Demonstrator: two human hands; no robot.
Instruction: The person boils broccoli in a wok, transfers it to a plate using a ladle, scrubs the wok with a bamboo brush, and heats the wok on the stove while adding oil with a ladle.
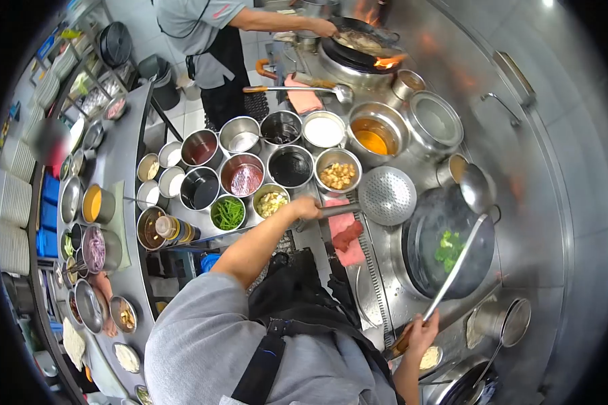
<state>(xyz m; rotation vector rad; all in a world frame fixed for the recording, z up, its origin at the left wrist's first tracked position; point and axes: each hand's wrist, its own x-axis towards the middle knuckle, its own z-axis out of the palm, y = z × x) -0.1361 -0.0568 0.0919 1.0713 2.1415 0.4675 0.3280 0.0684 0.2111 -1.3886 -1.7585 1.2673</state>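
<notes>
My left hand (307, 208) is closed around the handle of a round perforated skimmer (388, 196). The skimmer is held up beside the wok (419, 253), over the counter edge. My right hand (422, 331) grips the wooden end of a long-handled ladle (456, 264). Its bowl (476, 189) hangs at the wok's far rim, with the shaft crossing above the wok. Inside the steaming wok lie a few bright green pieces (446, 248) that look like broccoli. A red crumpled cloth (348, 236) rests on a pink cloth (338, 210) below the skimmer.
Steel pots of sauces and ingredients, including chopped greens (228, 213) and fried chunks (338, 174), line the counter. Another person's hand (325, 28) holds a flaming wok (361, 44) at the back. A second ladle (343, 93) lies nearby. Stacked plates (10, 202) stand left.
</notes>
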